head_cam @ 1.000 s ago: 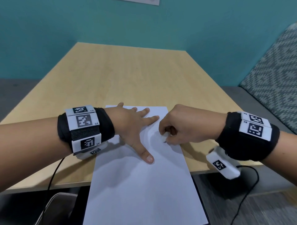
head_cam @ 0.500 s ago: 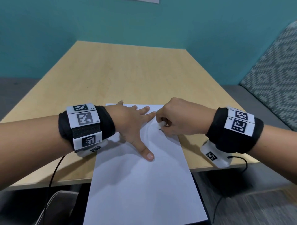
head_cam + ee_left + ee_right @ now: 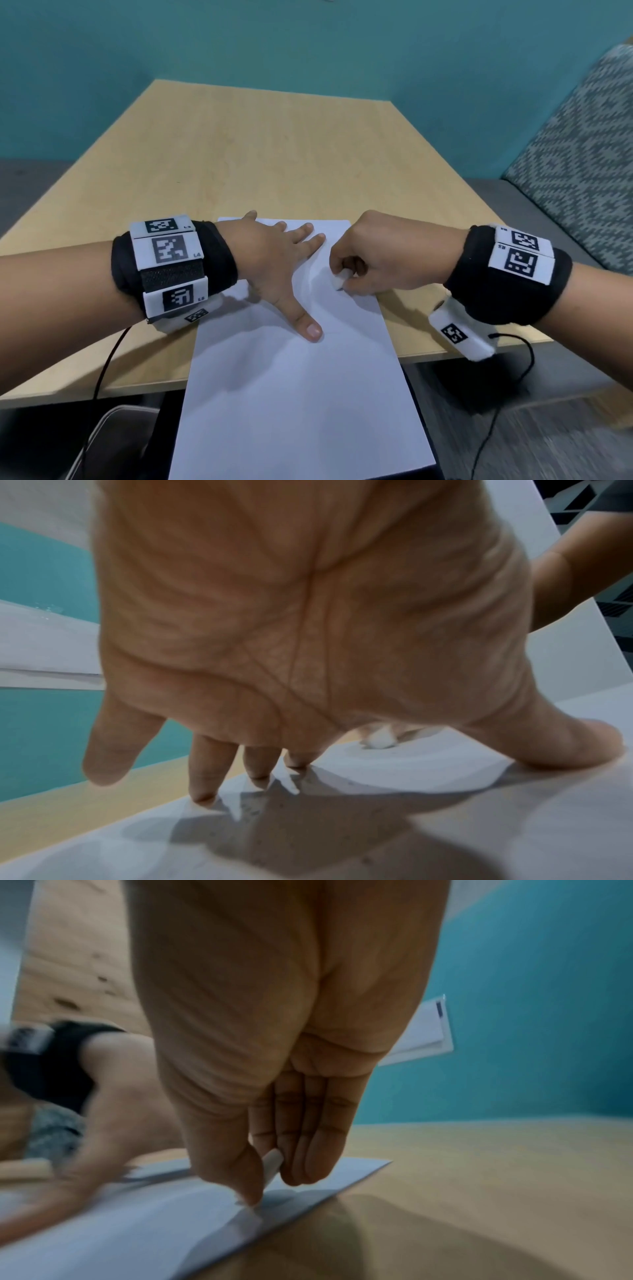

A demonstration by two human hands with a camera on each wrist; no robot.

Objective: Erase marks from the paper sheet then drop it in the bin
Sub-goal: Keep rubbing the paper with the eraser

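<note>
A white paper sheet (image 3: pixel 294 387) lies on the wooden table (image 3: pixel 274 147), its near half hanging over the front edge. My left hand (image 3: pixel 284 263) presses flat on the sheet's far part, fingers spread and straight; the left wrist view shows the fingertips (image 3: pixel 202 796) on the paper (image 3: pixel 445 831). My right hand (image 3: pixel 373 257) is curled round a small white eraser (image 3: pixel 339 278), whose tip rubs the sheet near its right edge. The right wrist view shows the eraser (image 3: pixel 272 1161) pinched between thumb and fingers on the paper (image 3: pixel 137 1231). No bin is in view.
A teal wall (image 3: pixel 308 44) stands behind the table. A patterned grey seat back (image 3: pixel 582 164) is at the right. Black cables (image 3: pixel 513 394) hang from both wrists below the table edge. A pale chair edge (image 3: pixel 102 438) shows at the lower left.
My right hand has rubbed the eraser back and forth over the sheet, first away and to the left, then back towards me. The left hand has stayed pressed on the paper.
</note>
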